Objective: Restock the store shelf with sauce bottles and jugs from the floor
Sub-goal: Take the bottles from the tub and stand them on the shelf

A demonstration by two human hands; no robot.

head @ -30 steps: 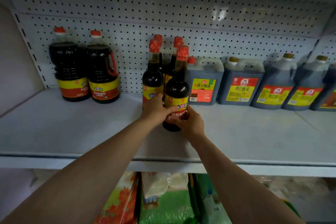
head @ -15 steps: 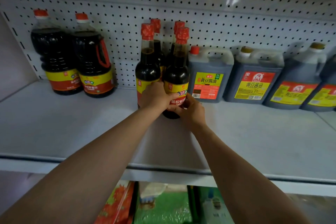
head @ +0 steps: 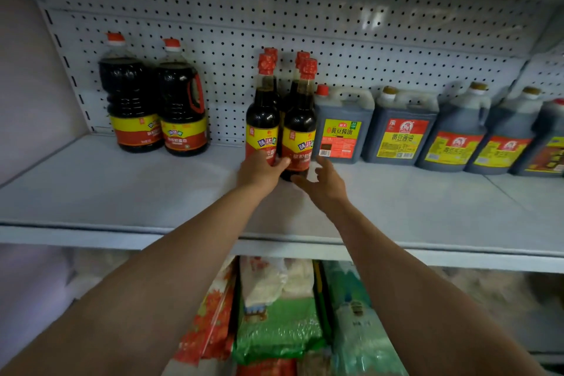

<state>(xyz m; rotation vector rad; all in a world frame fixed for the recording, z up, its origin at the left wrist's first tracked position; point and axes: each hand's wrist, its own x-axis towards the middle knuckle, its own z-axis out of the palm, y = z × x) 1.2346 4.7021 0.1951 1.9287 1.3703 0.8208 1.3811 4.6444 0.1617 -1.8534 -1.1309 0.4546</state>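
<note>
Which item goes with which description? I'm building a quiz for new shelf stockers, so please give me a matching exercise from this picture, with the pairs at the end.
Things:
1. left hand
2. right hand
3. round jugs with red caps
4. square jug with a green-topped label

Descriptions:
A. stands just right of the tall bottles
B. grips the front-left tall bottle low on its label
C. fingers spread, holding nothing, beside the front-right tall bottle
D. stand at the left end of the shelf

Pairs: 1-B, 2-C, 3-D, 4-A
</note>
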